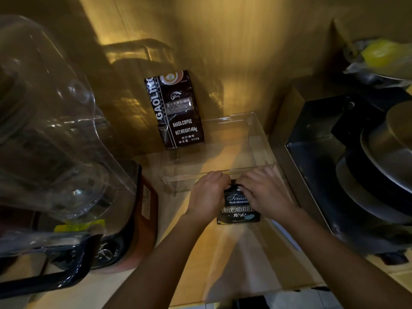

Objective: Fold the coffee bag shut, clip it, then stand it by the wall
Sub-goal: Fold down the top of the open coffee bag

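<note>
A small black coffee bag [239, 210] with white lettering stands on the wooden counter in front of me. My left hand [208, 192] and my right hand [265, 192] both grip its top edge, fingers curled over the fold. The top of the bag is hidden under my fingers, so I cannot see whether a clip is there. A larger black coffee bag [178, 110] marked "BAKED COFFEE" leans upright against the back wall [234, 52].
A clear plastic tray [256, 139] lies just behind my hands. A blender with a clear jug [51, 139] fills the left side. A dark appliance with stacked metal pans [361, 157] stands on the right. The counter's front edge [245, 293] is near me.
</note>
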A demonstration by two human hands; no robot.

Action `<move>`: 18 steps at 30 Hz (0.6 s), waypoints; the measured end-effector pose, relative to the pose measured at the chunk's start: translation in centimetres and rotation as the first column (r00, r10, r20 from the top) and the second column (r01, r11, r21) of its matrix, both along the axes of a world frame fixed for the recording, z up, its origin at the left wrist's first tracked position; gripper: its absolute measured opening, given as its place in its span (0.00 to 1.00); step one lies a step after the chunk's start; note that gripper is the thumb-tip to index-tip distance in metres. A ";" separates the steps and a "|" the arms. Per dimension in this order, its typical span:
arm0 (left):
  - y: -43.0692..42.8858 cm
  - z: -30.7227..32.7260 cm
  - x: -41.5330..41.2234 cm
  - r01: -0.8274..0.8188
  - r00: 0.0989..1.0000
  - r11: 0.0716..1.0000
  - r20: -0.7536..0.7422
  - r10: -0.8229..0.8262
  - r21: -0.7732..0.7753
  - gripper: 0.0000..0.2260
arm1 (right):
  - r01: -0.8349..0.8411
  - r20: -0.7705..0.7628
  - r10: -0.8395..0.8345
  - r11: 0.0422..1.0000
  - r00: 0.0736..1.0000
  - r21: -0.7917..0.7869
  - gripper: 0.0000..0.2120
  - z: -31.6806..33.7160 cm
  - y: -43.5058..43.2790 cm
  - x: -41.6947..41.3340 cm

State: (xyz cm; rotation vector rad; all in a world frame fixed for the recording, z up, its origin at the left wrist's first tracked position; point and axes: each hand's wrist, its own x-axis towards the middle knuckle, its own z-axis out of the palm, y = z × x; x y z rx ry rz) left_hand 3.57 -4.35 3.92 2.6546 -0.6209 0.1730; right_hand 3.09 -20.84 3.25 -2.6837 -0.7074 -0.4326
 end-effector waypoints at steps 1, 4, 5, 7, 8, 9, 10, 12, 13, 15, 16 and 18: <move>0.0 0.0 0.0 -0.008 1.000 1.000 0.000 0.008 -0.005 0.03 | -0.015 0.011 0.015 1.000 1.000 -0.005 0.04 -0.1 0.8 0.0; 0.3 0.2 -0.1 -0.020 1.000 1.000 0.011 0.020 -0.017 0.03 | -0.032 0.032 0.032 0.999 0.999 0.003 0.05 -0.3 2.2 0.4; 0.6 0.3 -0.2 -0.020 1.000 1.000 0.012 0.021 -0.018 0.03 | -0.041 0.032 0.042 0.999 0.999 -0.007 0.05 -0.4 2.2 0.5; 1.3 0.2 -0.3 -0.034 0.999 0.999 0.016 0.034 -0.022 0.03 | -0.061 0.022 0.062 0.998 0.998 -0.026 0.07 -0.4 1.7 0.7; 1.7 0.2 -0.4 -0.047 0.999 0.999 0.009 0.047 -0.025 0.03 | -0.065 0.007 0.065 0.998 0.998 -0.018 0.08 -0.2 1.3 0.7; 2.0 0.2 -0.5 -0.053 0.999 0.998 -0.002 0.053 -0.027 0.02 | -0.065 -0.006 0.065 0.998 0.998 -0.004 0.08 -0.1 0.8 0.8; 2.3 0.3 -0.5 -0.049 0.999 0.998 -0.011 0.049 -0.026 0.02 | -0.070 -0.016 0.070 0.998 0.997 0.004 0.08 0.0 0.4 0.8; 2.7 0.3 -0.6 -0.037 0.999 0.999 -0.021 0.036 -0.026 0.02 | -0.077 -0.033 0.077 0.997 0.996 0.023 0.06 0.2 -0.3 0.8; 2.8 0.3 -0.6 -0.036 0.999 0.999 -0.025 0.035 -0.034 0.02 | -0.069 -0.032 0.071 0.997 0.997 0.040 0.03 0.2 -0.6 0.8; 2.7 0.4 -0.7 -0.032 0.999 0.999 -0.028 0.030 -0.042 0.01 | -0.026 -0.038 0.029 0.996 0.999 0.080 0.07 0.0 -1.0 0.7; 2.7 0.3 -0.7 -0.028 0.999 0.999 -0.027 0.027 -0.043 0.01 | -0.005 -0.040 0.008 0.996 0.999 0.092 0.11 -0.2 -1.2 0.5; 2.6 0.2 -0.6 -0.029 0.999 0.998 -0.019 0.028 -0.048 0.01 | 0.046 -0.035 -0.042 0.992 0.999 0.114 0.16 -0.4 -1.6 0.4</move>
